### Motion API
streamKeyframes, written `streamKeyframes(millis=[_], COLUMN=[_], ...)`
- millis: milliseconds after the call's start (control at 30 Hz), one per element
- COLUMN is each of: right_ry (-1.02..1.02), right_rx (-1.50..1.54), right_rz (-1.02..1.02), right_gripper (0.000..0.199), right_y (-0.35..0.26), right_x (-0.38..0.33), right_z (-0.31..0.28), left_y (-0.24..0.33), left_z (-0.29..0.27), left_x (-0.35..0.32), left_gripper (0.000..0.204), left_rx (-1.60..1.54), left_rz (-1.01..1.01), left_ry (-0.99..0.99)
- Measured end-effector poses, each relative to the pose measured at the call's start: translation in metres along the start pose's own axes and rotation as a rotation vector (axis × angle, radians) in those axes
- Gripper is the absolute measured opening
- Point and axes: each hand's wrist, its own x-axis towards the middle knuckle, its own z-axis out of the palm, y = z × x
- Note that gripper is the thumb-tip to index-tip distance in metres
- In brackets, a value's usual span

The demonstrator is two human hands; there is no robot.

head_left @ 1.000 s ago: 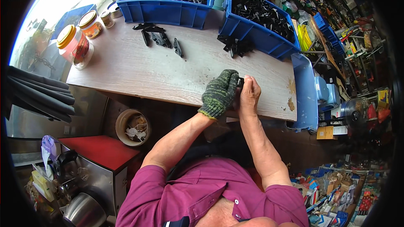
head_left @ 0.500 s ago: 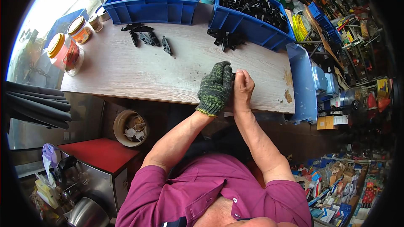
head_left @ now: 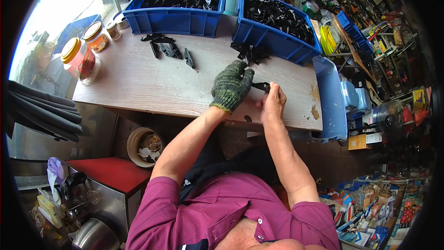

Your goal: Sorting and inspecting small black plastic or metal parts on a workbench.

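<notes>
A small black plastic part [head_left: 261,86] spans the gap between my two hands, above the near middle of the table. My left hand [head_left: 231,86], in a green-and-black knitted glove, is closed with its fingertips at the part's left end. My bare right hand [head_left: 274,102] grips the other end; its lower fingers are blurred. Just beyond the glove lies a heap of similar black parts [head_left: 252,54]. Farther left, another small group of black parts [head_left: 162,46] rests on the table, with a single grey-black part [head_left: 189,59] beside it.
Two blue bins, one at the back left [head_left: 171,22] and one at the back right [head_left: 273,41], hold many black parts. Lidded jars [head_left: 81,60] stand at the table's left end. A pale blue tub [head_left: 332,106] adjoins its right edge. Below is a waste bucket [head_left: 134,148].
My hands, pressed together before, have come slightly apart, exposing the black part between them. The left has shifted a little left, the right a little right. The view has tilted slightly.
</notes>
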Motion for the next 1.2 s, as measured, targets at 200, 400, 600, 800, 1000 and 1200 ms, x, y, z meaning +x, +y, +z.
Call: streamKeyframes(millis=[200,400,600,800,1000,1200], right_ry=[0.298,0.526,0.188,-0.011,-0.051,-0.148], right_rx=[0.026,0.022,-0.036,-0.074,-0.168,-0.292], right_rz=[0.063,0.016,0.155,0.197,0.193,0.231], right_gripper=[0.034,0.035,0.033,0.027,0.022,0.028], right_y=[-0.048,-0.066,-0.037,-0.025,-0.020,-0.021], right_x=[0.068,0.091,0.071,0.057,0.054,0.052], right_z=[-0.057,-0.101,-0.079,-0.047,-0.029,-0.005], left_y=[0.003,-0.016,-0.015,-0.019,-0.014,-0.008], left_z=[0.020,0.031,0.027,0.023,0.007,0.010], left_x=[0.054,0.056,0.056,0.044,0.027,0.030], left_gripper=[0.023,0.015,0.016,0.017,0.024,0.025], left_rx=[0.541,0.547,0.619,0.588,0.469,0.372], left_rz=[0.201,0.209,0.259,0.283,0.264,0.162], left_ry=[-0.124,-0.113,-0.109,-0.139,-0.213,-0.111])
